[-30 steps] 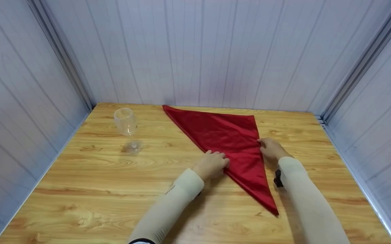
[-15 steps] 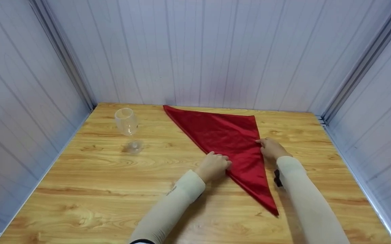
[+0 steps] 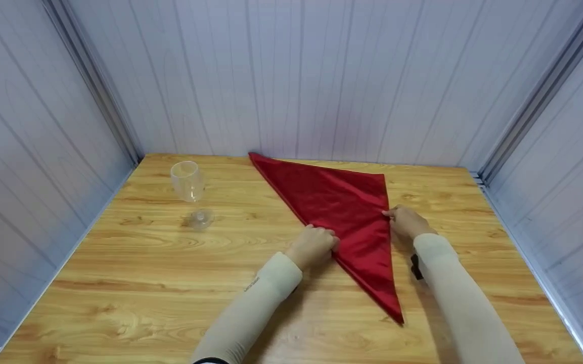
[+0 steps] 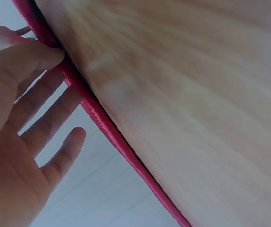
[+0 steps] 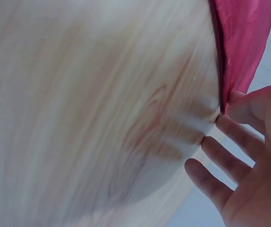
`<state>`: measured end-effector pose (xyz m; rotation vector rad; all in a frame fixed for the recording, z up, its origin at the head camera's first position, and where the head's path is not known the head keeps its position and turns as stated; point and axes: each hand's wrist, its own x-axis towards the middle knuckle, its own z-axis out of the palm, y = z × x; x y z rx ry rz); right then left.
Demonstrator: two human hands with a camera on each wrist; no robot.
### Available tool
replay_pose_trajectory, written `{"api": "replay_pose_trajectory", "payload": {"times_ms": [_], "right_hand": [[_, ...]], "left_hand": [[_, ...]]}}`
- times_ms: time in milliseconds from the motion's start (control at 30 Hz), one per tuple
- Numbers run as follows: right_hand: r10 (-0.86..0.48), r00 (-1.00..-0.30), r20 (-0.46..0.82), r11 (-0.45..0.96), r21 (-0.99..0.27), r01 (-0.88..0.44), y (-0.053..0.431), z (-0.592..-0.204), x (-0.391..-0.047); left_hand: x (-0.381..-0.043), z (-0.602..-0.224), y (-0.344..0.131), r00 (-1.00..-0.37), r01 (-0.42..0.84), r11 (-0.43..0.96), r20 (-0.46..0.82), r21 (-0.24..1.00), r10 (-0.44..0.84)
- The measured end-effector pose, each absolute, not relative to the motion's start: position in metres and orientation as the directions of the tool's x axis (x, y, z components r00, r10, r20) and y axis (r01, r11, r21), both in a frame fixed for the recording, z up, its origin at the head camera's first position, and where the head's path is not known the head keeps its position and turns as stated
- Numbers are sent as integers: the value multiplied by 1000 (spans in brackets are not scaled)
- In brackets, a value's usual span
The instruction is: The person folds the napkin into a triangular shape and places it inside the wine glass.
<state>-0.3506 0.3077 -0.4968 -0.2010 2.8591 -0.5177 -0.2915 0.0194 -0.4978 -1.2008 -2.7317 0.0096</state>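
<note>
Our left hand (image 3: 313, 246): fingers pinching long edge of cloth (image 3: 348, 201). Our right hand (image 3: 406, 222): fingers pinching side edge. We should move both together, tension even, lest cloth bunch.

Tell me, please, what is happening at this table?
Someone is handling a red cloth, which is laid out in a triangle shape on the wooden table. The left hand pinches its long slanting edge, and the right hand pinches the edge on the right side. A clear stemmed glass stands off to the left, touched by neither hand.
</note>
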Motion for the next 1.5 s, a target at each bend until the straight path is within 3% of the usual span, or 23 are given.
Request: {"api": "replay_pose_trajectory", "payload": {"times_ms": [533,1267,1500], "right_hand": [[-295,-947,-125,938,-225,-263,306,-498,-345],[-328,-943,-61,894,-344,-289,303,-497,-344],[-334,-941,-50,901,-310,-304,302,-494,-344]], "left_hand": [[-299,-497,4,-666,734,679,187,-8,722],[-318,-499,-25,-731,682,719,145,133,666],[-323,-498,-34,-729,684,705,159,188,666]]}}
